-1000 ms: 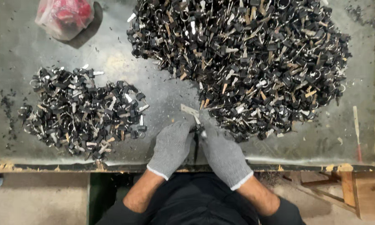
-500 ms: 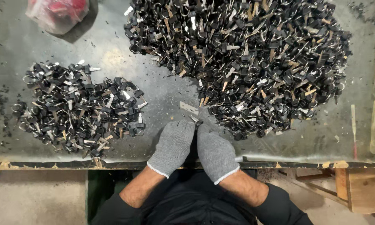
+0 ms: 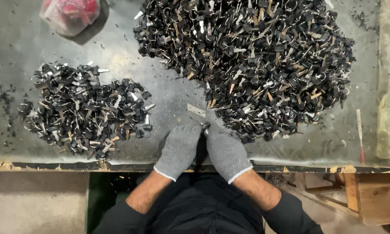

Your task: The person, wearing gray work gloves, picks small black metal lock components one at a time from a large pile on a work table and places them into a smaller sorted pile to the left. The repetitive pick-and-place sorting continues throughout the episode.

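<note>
Between the two gloved hands, at the near edge of the surface (image 3: 169, 93), a small key (image 3: 203, 126) is pinched by left hand (image 3: 180, 149) and right hand (image 3: 226, 152), pressed together. Large key pile (image 3: 247, 60) lies just beyond; smaller pile (image 3: 84, 110) left. Clear bag with red contents (image 3: 69, 15) sits far left, lower in view than before.

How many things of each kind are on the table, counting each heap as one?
Heaps of black-headed keys: 2, large and small
Clear bags with red contents: 1
Loose flat metal pieces: 1
Red-handled thin tools: 1
Gloved hands: 2, left, right
Total: 7
</note>
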{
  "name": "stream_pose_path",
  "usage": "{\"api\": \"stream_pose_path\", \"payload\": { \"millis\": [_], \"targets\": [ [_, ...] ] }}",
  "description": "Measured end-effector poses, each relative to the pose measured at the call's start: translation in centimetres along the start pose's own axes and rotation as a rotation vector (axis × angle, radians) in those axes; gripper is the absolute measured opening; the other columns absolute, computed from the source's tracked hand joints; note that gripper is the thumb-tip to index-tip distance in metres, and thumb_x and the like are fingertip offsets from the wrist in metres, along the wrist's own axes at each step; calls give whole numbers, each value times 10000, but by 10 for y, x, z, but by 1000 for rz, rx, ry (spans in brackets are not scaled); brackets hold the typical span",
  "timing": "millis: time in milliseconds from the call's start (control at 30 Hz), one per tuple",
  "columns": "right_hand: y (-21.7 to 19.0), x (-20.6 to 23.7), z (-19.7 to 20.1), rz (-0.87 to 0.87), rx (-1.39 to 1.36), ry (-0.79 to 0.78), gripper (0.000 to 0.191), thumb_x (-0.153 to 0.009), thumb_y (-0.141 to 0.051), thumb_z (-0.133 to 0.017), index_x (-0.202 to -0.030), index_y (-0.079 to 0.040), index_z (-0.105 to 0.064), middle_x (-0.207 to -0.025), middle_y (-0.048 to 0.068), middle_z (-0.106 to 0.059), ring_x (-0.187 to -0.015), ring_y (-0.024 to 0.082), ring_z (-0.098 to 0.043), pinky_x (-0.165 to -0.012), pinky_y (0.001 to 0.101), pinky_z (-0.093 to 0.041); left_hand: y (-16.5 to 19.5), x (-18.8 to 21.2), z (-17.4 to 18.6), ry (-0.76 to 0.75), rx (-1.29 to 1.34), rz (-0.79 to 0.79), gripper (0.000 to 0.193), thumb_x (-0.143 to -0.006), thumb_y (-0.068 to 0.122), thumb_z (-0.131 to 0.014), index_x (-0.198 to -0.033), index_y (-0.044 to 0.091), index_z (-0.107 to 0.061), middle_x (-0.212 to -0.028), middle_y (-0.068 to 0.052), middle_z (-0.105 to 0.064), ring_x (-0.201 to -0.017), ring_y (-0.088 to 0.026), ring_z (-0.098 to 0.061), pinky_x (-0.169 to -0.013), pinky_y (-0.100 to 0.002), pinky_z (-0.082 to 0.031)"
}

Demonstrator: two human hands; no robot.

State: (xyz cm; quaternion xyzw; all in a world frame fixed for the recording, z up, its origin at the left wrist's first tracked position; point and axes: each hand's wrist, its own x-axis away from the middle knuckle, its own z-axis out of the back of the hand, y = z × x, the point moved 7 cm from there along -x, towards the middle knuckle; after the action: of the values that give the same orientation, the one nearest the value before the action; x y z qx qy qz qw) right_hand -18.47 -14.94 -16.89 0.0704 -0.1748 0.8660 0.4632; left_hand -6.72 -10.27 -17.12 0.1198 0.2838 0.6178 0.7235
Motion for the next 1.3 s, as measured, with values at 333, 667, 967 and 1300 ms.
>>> {"api": "stream_pose_path", "payload": {
  "millis": [333,667,967,1300],
  "targets": [
    [-10,9,20,-7,30,-4,278,-1034,-206,-541,-1235,-14,-561,-771,128,-731,-657,272,-749,-525,386,-592,1,-7,15,-30,29,187,320,-863,105,-670,-1179,66,-649,-965,-149,-695,-906,-356,-675,-787,-495,-525],
    [-4,10,-4,-129,-6,-81,183,-1048,-113,-519,-1179,9,-557,-830,175,-753,-726,314,-750,-582,417,-593,4,4,18,139,110,54,449,-813,14,-644,-1257,76,-666,-1027,-121,-698,-937,-328,-680,-800,-456,-543],
    [-2,9,21,146,-164,178,347,-923,-246,-631,-1159,2,-568,-840,220,-717,-711,390,-724,-591,491,-580,8,6,26,188,-49,129,291,-843,82,-691,-1132,107,-700,-897,-84,-687,-738,-309,-674,-638,-447,-522],
    [-12,24,23,172,19,295,238,-927,-185,-622,-1098,-26,-573,-792,141,-714,-627,278,-727,-493,395,-577,3,10,7,50,-83,180,129,-810,154,-726,-893,82,-658,-812,-117,-635,-716,-339,-654,-626,-462,-510]
  ]
}}
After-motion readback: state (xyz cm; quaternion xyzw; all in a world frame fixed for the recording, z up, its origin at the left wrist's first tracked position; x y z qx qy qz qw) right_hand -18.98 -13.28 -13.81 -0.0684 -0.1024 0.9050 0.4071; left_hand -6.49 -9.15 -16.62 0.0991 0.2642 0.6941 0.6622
